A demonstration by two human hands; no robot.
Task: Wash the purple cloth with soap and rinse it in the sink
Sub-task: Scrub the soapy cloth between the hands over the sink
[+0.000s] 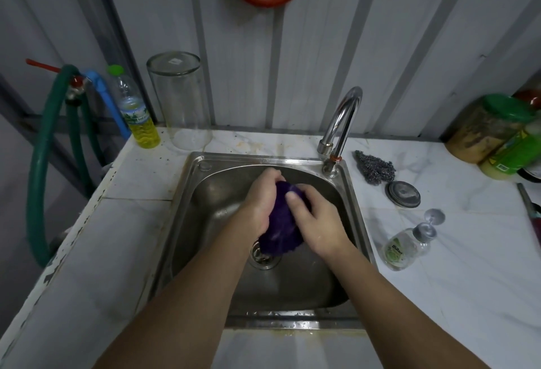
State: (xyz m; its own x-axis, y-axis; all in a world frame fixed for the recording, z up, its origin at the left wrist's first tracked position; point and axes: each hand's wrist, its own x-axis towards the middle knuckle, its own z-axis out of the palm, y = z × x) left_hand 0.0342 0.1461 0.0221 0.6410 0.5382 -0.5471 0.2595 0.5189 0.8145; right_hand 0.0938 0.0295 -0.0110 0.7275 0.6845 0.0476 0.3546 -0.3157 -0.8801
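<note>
A bunched purple cloth [281, 223] is held over the steel sink [292, 289], above the drain [263, 254]. My left hand [260, 201] grips its left side, fingers curled over the top. My right hand [316, 222] grips its right side with the thumb pressed on the cloth. The chrome tap [341, 122] stands at the sink's back right corner; no water stream is visible. A small clear soap bottle [405, 247] lies tipped on the counter right of the sink.
A steel scourer [374, 168] and a round metal lid [404, 194] lie on the marble counter right of the tap. A tall glass [178, 102] and a yellow-liquid bottle [137, 113] stand at the back left. Green jars [497, 131] crowd the far right. A green hose [41, 163] hangs left.
</note>
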